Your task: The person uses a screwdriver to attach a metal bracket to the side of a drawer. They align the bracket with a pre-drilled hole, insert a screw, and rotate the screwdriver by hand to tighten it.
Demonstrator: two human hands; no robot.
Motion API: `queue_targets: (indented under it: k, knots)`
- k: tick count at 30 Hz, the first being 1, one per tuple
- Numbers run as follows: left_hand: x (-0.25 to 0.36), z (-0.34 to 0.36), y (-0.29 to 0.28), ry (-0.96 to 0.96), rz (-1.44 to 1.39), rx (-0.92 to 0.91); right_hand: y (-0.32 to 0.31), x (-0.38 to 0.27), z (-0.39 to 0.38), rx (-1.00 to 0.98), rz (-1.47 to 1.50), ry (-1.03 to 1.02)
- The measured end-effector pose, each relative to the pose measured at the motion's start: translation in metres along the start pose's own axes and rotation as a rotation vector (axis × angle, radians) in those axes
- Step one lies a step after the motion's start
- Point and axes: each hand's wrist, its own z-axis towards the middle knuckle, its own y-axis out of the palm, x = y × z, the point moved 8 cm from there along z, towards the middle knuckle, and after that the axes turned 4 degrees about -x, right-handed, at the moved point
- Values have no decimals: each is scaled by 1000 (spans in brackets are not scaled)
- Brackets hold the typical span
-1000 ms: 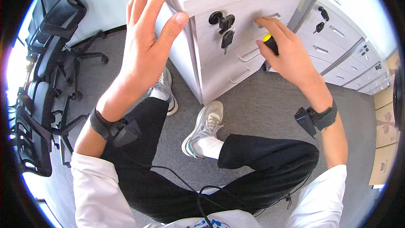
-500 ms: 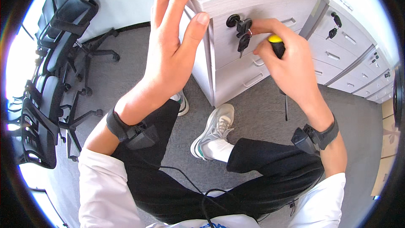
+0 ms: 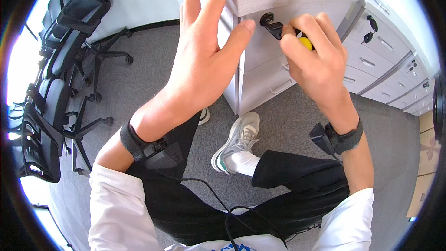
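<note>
My left hand (image 3: 200, 60) is at the left front corner of the near pale wood-grain drawer cabinet (image 3: 260, 76), fingers spread over its top edge, holding nothing. My right hand (image 3: 318, 60) is closed in front of the top drawer around a screwdriver (image 3: 305, 43) with a black and yellow handle. Only the handle's end shows; the shaft is hidden behind the hand. A black key (image 3: 274, 29) sticks out of the drawer's lock (image 3: 266, 19), its outer end reaching my right fingertips. Whether the fingers pinch the key, I cannot tell. The second key is hidden.
More pale cabinets (image 3: 371, 60) with keys hanging from their locks run off to the right. Black office chairs (image 3: 55, 79) line the left side on grey carpet (image 3: 153, 56). My shoe (image 3: 237, 139) stands by the cabinet's foot. A black cable (image 3: 204, 183) crosses my lap.
My right hand has turned and its fingers have curled up at the key; the screwdriver's shaft has gone out of sight. My left hand has shifted right along the cabinet edge.
</note>
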Motion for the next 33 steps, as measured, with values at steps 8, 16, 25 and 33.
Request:
queue_targets:
  k: [8,16,25,33]
  knots:
    - [-7,0,-3,-134,-92,-128,13,26,-15,35,616,652]
    - [1,-3,-4,-35,22,-62,39,29,-25,-248,868,1003]
    - [-1,-10,0,-101,-130,-21,9,19,-12,-37,331,426]
    - [-15,-28,9,-95,-150,5,13,36,-37,-107,386,543]
